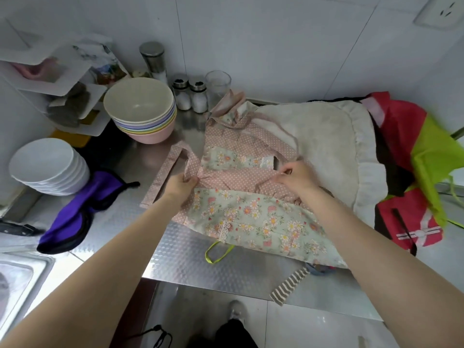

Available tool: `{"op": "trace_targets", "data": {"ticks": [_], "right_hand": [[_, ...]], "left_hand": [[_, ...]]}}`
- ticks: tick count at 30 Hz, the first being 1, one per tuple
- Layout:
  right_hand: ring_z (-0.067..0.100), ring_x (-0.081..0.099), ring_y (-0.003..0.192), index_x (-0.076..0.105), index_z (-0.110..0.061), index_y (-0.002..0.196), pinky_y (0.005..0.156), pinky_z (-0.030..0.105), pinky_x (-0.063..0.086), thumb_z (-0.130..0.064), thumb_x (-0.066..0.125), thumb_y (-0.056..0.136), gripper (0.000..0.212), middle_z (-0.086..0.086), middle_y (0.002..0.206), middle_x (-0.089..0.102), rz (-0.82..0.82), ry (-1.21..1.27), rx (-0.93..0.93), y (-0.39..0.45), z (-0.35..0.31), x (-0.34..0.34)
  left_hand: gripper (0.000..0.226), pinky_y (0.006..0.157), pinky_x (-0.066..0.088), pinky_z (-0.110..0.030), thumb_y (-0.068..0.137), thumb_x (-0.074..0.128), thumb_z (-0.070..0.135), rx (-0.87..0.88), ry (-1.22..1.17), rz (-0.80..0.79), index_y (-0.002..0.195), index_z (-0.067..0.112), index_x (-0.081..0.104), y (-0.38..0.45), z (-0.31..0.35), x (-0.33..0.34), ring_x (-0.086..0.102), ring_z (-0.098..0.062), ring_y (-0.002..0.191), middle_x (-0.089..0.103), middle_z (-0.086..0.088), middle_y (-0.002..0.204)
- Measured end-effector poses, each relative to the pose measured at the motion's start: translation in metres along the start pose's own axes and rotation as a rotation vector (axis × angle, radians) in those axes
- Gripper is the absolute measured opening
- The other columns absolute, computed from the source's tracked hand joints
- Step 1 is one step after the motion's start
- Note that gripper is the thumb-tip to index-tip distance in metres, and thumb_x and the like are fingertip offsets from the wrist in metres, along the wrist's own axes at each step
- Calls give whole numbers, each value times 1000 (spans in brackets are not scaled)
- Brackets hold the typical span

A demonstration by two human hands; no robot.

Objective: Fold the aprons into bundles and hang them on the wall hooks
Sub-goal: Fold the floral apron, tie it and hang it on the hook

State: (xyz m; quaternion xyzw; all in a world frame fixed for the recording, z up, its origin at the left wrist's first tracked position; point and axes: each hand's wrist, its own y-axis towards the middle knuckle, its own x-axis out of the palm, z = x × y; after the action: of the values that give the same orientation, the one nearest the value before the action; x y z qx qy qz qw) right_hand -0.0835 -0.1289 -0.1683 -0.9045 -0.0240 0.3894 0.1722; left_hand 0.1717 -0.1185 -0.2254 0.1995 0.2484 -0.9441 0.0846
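Note:
A floral apron with pink dotted trim lies partly folded on the steel counter. My left hand grips its dotted edge at the left, beside the wide dotted strap loop. My right hand pinches the dotted band near a thin pink tie. A cream ruffled apron lies under it. Red and lime aprons are heaped at the right. A purple apron with black edging lies folded at the left. No wall hooks are in view.
Stacked pastel bowls and white plates stand at the left. Shakers and a glass stand at the back wall. A sink lies at the lower left. A striped strap hangs over the counter's front edge.

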Motion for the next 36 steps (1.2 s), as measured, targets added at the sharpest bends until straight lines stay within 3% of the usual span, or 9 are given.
{"op": "trace_targets", "data": {"ticks": [2,5,10,17,20,23,26,31,36], "right_hand": [[20,52,100,60,-22,78,96,40,41,-16,66,85,11,9,121,52,161,-211,-28,3,4,12],[34,39,122,59,-13,106,104,49,33,-14,54,92,14,15,128,42,219,-493,-28,3,8,26],[38,41,125,43,-10,132,104,52,31,-5,42,94,38,19,136,43,-24,-760,1,-11,6,44],[27,56,103,54,-11,102,92,43,46,-9,41,96,15,9,114,57,-294,-692,34,-42,9,74],[22,57,84,55,-10,101,73,34,48,-5,39,95,17,3,90,56,-250,-780,-51,-48,3,71],[20,56,77,56,-11,114,66,30,46,3,35,93,33,2,86,54,-189,-895,-137,-50,-9,61],[24,57,88,56,-8,113,71,33,43,7,37,90,33,5,98,57,-136,-953,-203,-53,-20,57],[33,35,126,38,-7,134,104,43,31,1,48,87,48,16,136,40,75,-954,-357,-71,-13,59],[37,26,131,28,-18,141,100,49,41,-28,46,95,50,8,146,22,-267,-841,-233,-109,24,75]], "left_hand": [[30,73,36,-29,91,57,33,7,130,-3,97,4,55,0,-4,-1,53,-27,87,55,-15,92],[42,80,41,-28,88,59,41,-92,176,-137,110,5,57,-9,-13,-13,55,-25,96,56,-9,100],[30,51,36,-20,89,59,34,-96,473,-402,88,4,61,-24,-41,-40,43,-11,57,46,0,65],[37,77,56,-25,86,62,40,-355,475,-616,110,12,59,-41,-77,-70,59,-16,89,57,-3,101],[48,69,53,-26,86,59,48,-136,761,-445,112,7,56,-50,-58,-67,62,-18,83,60,-4,94],[53,66,52,-31,89,53,48,314,1108,-1,123,10,38,-60,-30,-54,61,-23,93,56,-6,113],[60,85,55,-34,91,52,38,656,1170,-222,141,22,23,-69,-13,-27,50,-24,117,34,-6,138],[71,100,44,-46,93,47,44,565,1358,-443,148,35,3,-62,-17,20,22,-40,136,3,-1,155],[72,103,42,-47,95,43,44,419,1470,-396,149,30,-3,-57,-22,44,10,-46,139,-6,-5,157]]}}
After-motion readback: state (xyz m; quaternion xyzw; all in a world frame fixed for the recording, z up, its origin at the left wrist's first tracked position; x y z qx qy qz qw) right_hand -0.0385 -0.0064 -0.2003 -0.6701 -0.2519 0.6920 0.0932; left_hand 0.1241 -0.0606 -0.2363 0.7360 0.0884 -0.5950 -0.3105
